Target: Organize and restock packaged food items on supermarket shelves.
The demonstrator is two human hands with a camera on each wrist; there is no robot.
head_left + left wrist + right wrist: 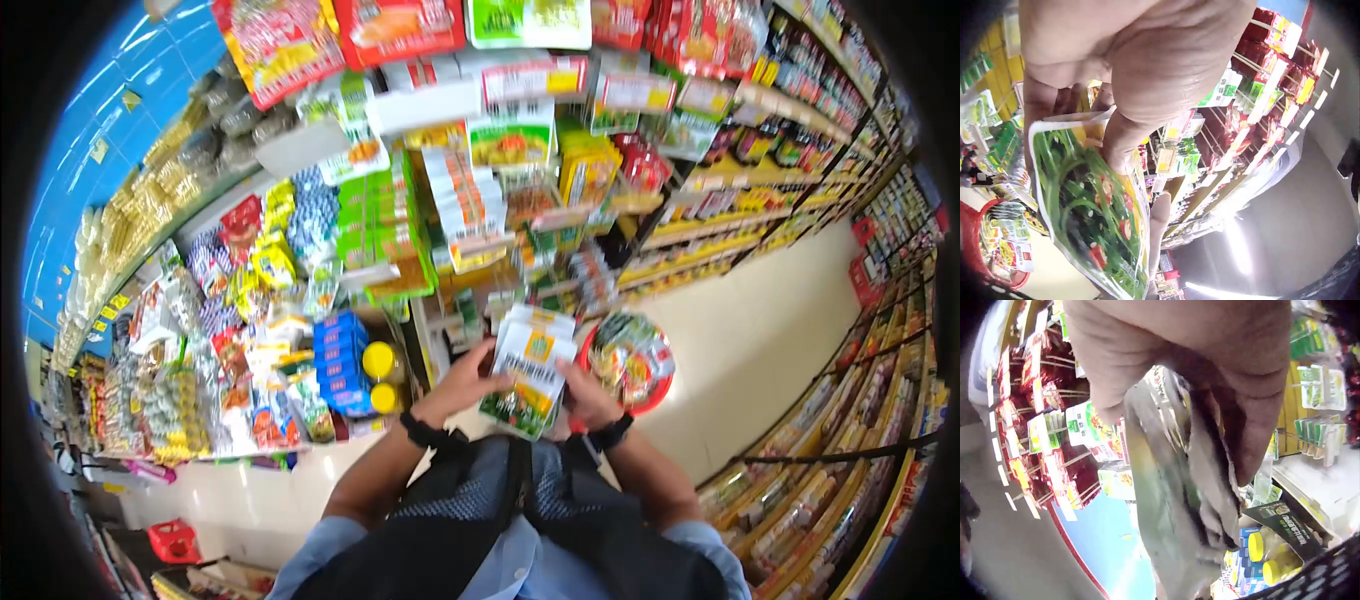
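Left hand (462,382) grips left edge of packet stack (530,372), thumb laid across green-printed front (1091,212), fingers behind. Right hand (590,395) curls round right edge, pinching several packets together (1172,506). Two-sided hold looks meant to keep slick packets squared, not fanning. Stack sits at chest height between both hands, barcode side up toward me, likely for reading. Red basket (660,392) with more packets just beyond right hand. Shelves (480,200) of hanging goods ahead.

Packed shelves (400,230) rise close ahead; blue boxes (342,360) and yellow-capped jars (380,362) jut near the left hand (468,378), a filled red basket (658,396) flanks the right hand (590,395), open aisle floor (760,310) stretches beyond it
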